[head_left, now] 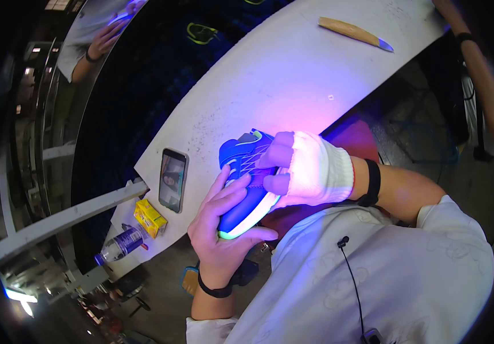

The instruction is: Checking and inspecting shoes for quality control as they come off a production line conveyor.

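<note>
While the left hand [224, 229] cups the heel and sole of a small blue sneaker [246, 179] from below, fingers curled up its side and thumb under the pale glowing sole edge, the right hand [301, 169], in a white fingerless glove, pinches at the laces on top with its fingertips. The shoe sits between both hands, just above the near edge of the white table [293, 74]. It looks light, with a soft fabric upper that would give under pressure and a stiffer rubbery sole, so the sole and heel seem the firmest places to grip. Left of the left hand lie a smartphone [173, 179], a yellow carton [149, 218] and a plastic bottle [119, 245]. Well beyond the right hand rests a wooden-handled knife [355, 32].
</note>
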Demonstrator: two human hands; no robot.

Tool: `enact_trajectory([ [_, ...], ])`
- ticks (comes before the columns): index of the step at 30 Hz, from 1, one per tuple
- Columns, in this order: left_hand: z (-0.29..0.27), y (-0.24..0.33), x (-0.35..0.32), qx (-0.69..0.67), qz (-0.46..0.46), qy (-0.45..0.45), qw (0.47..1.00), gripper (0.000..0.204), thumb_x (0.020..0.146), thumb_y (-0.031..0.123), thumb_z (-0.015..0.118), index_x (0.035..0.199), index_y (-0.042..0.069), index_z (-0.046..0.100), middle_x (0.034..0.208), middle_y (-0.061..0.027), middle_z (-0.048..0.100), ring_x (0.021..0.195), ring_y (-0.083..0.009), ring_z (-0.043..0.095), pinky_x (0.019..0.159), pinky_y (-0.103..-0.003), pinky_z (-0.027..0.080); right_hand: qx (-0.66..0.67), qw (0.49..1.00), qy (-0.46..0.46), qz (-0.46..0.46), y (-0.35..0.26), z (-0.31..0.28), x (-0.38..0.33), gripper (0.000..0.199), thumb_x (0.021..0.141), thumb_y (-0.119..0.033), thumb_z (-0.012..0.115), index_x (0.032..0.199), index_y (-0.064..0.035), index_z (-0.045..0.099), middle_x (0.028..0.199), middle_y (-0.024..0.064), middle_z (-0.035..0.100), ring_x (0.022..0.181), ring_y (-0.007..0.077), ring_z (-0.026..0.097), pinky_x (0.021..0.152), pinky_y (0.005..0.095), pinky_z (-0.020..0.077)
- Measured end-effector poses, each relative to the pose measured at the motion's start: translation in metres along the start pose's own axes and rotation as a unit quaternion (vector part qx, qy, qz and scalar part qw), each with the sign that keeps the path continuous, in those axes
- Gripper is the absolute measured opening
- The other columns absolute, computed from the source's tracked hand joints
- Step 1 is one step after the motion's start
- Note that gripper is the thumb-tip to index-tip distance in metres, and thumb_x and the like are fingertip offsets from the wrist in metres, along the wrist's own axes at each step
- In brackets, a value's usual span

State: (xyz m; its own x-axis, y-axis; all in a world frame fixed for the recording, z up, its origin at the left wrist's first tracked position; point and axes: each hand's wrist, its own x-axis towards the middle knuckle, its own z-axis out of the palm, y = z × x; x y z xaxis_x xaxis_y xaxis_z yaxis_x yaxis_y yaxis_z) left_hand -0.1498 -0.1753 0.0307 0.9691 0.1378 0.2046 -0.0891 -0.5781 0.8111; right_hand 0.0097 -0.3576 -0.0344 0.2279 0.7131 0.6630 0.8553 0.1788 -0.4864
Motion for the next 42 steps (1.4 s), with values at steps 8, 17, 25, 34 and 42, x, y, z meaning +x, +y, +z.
enact_trajectory([
  [8,0.003,-0.012,0.000,-0.063,0.008,0.035,0.997,0.070,0.060,0.036,0.102,0.107,-0.004,0.068,0.111,-0.0274,0.078,0.119,-0.0413,0.074,0.119,-0.069,0.042,-0.008,1.000,-0.006,0.017,0.006,0.009,-0.007,0.036,0.082,-0.047,0.080,0.089,-0.0140,0.070,0.100,0.0075,0.064,0.089,0.0299,0.064,0.068,0.0431,0.0546],
  [17,-0.011,-0.046,-0.016,-0.144,-0.025,0.064,0.987,0.040,0.074,0.012,0.096,0.101,0.001,0.068,0.105,-0.0262,0.079,0.117,-0.0418,0.074,0.120,-0.071,0.038,0.048,0.994,0.072,0.061,0.014,0.037,-0.015,0.049,0.068,-0.044,0.088,0.075,-0.0038,0.061,0.125,0.0243,0.068,0.104,0.0427,0.071,0.091,0.0579,0.0595],
  [25,-0.037,-0.044,-0.011,-0.109,-0.111,-0.008,0.988,0.072,0.075,0.021,0.095,0.136,0.003,0.062,0.135,-0.0247,0.072,0.133,-0.0433,0.065,0.118,-0.052,0.045,0.021,0.994,0.072,0.083,0.017,0.070,-0.027,0.047,0.066,-0.035,0.092,0.092,-0.0110,0.062,0.126,0.0199,0.065,0.111,0.0413,0.064,0.097,0.0581,0.0552],
  [34,-0.008,-0.037,-0.007,0.027,-0.345,-0.052,0.937,0.089,0.074,0.032,0.096,0.149,0.006,0.055,0.121,-0.0186,0.077,0.110,-0.0295,0.078,0.092,-0.039,0.060,-0.034,0.997,0.055,0.051,0.006,0.082,-0.031,0.028,0.073,-0.022,0.081,0.089,-0.0084,0.063,0.128,0.0152,0.067,0.111,0.0387,0.064,0.099,0.0546,0.0561],
  [42,-0.054,0.002,0.013,-0.027,-0.202,-0.146,0.968,0.089,0.074,0.016,0.097,0.151,0.002,0.056,0.131,-0.0198,0.073,0.124,-0.0331,0.072,0.107,-0.041,0.056,0.049,0.977,0.117,0.169,0.000,0.051,-0.030,0.052,0.063,-0.026,0.095,0.097,-0.0096,0.060,0.131,0.0170,0.066,0.111,0.0404,0.065,0.101,0.0520,0.0551],
])
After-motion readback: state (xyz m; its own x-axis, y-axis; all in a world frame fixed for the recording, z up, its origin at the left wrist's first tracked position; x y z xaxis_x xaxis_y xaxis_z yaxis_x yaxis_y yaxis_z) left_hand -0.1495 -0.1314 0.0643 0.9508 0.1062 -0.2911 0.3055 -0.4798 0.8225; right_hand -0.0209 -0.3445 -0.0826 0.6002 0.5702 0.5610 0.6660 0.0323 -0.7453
